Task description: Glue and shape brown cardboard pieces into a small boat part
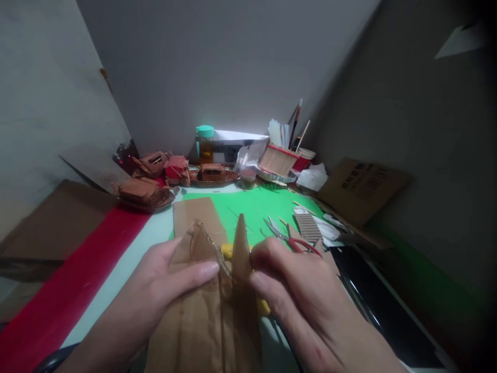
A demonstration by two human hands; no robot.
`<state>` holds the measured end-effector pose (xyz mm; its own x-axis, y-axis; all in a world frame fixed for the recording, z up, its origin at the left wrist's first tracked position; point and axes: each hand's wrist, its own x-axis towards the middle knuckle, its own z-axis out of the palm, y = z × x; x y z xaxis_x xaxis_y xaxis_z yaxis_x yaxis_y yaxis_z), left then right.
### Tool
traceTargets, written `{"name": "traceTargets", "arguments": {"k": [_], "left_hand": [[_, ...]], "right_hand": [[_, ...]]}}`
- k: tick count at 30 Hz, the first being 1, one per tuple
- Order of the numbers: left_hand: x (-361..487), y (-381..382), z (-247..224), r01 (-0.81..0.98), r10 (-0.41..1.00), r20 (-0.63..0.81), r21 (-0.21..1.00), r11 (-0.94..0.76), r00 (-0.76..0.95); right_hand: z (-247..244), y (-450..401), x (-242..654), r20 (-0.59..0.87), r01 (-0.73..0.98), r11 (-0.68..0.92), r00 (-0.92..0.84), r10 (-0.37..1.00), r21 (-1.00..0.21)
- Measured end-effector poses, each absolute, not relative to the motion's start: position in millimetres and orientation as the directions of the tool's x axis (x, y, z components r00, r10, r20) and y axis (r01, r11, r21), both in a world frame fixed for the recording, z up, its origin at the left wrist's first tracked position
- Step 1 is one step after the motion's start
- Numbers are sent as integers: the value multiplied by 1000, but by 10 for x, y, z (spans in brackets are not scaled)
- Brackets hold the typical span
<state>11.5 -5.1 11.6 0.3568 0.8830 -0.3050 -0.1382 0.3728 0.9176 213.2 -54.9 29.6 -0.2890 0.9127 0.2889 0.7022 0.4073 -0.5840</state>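
Note:
A folded piece of brown cardboard stands in front of me, with pointed flaps at its far end. My left hand grips its left side, thumb lying on the near face. A shiny, glue-like bead runs down the sloping edge just beyond that thumb. On the other side, my right hand pinches the narrow right flap between thumb and bent fingers. There is a gap between the two pointed flaps. Something yellow shows behind the cardboard, mostly hidden.
Red-handled scissors lie open beyond my right hand on a green sheet. A black, glossy flat object is at right. Brown model boats, a teal-lidded bottle and a stick-built holder line the back.

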Motion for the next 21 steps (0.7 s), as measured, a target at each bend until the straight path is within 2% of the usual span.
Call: {"name": "traceTargets", "arguments": {"k": [2,7,13,17,21], "left_hand": [[114,-49,112,-140,881,-327,909,391,341],[106,-18,117,-85,883,-322,925,370,342],[111,17,105,-28,855,-413,896,443,314],[108,43,85,60,847,-447,891,450,289],[116,57,53,160,886,-384,922,353,259]], "right_hand": [[256,-528,2106,298,712,420,-299,907,-562],[122,-466,2107,256,644,349,-238,937,-680],[50,-420,2104,270,624,337,-203,941,-705],[4,-434,2101,209,619,299,-215,954,-727],[-4,-443,2115,193,635,335,-284,939,-696]]}}
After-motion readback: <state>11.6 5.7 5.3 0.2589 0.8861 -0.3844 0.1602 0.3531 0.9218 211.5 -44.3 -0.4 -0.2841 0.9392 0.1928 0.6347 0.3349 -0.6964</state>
